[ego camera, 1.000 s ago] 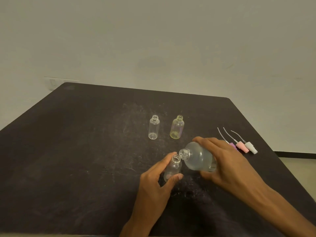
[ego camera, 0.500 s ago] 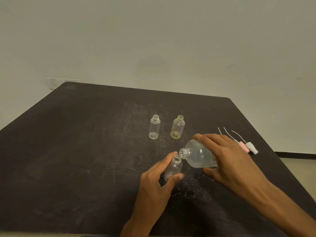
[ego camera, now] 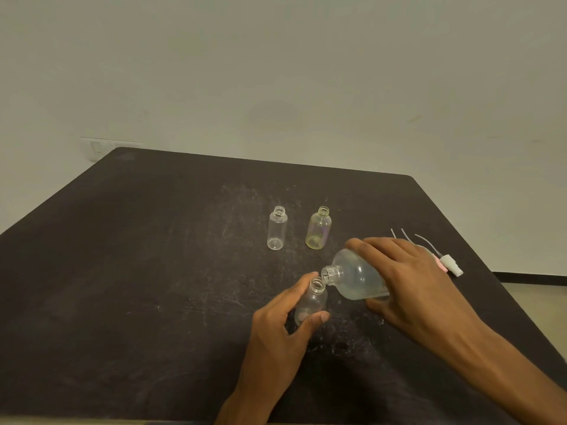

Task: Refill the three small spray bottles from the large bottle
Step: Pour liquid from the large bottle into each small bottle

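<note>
Near the table's (ego camera: 153, 271) front, left hand (ego camera: 276, 329) fingers grip the small bottle (ego camera: 311, 302); right hand (ego camera: 411, 283) fingers wrap the tipped large bottle (ego camera: 352, 276). I'd keep necks touching, pour slow.

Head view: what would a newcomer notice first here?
The right hand tips the large bottle, its mouth against the small bottle held by the left hand near the middle of the dark table. Behind stand two more open small bottles.
</note>
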